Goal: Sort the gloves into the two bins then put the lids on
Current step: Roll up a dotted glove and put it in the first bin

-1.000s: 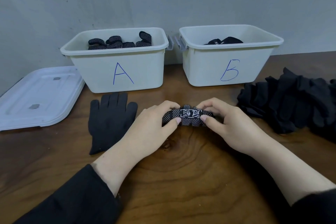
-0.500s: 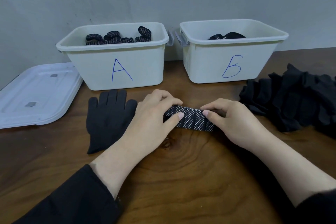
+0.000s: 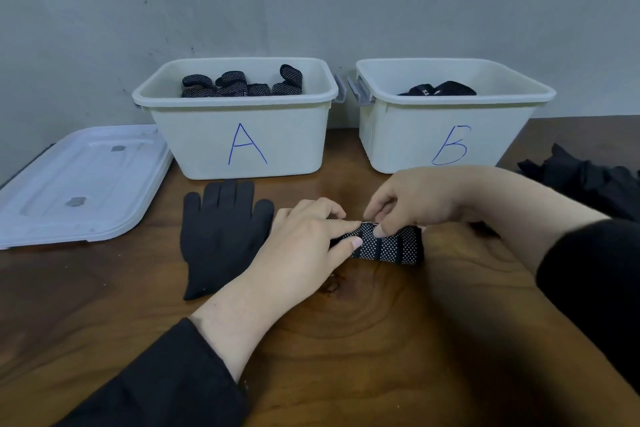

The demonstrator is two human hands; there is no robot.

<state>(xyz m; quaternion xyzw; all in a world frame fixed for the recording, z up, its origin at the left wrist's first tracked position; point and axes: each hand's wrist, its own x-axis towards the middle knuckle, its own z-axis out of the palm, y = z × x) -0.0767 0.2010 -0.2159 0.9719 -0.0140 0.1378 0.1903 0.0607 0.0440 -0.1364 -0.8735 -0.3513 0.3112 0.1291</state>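
Observation:
A folded dotted glove [image 3: 393, 248] lies on the wooden table in front of the bins. My left hand [image 3: 304, 246] holds its left end, fingers over the top and thumb below. My right hand [image 3: 415, 201] reaches in from above and pinches the glove's top edge with fingertips. Bin A [image 3: 239, 139] holds several rolled dotted gloves. Bin B [image 3: 450, 135] holds plain black gloves. A plain black glove [image 3: 218, 236] lies flat, palm down, left of my left hand. A heap of black gloves [image 3: 588, 180] sits at the right edge.
A white lid [image 3: 76, 184] lies flat on the table left of bin A. Both bins stand against the grey wall, with grey latches between them. Bare wood stretches in front of my arms.
The glove has been rolled over, so the printed label is hidden and dots face up. My right hand has lifted from the glove's right end to its top edge, near the left hand.

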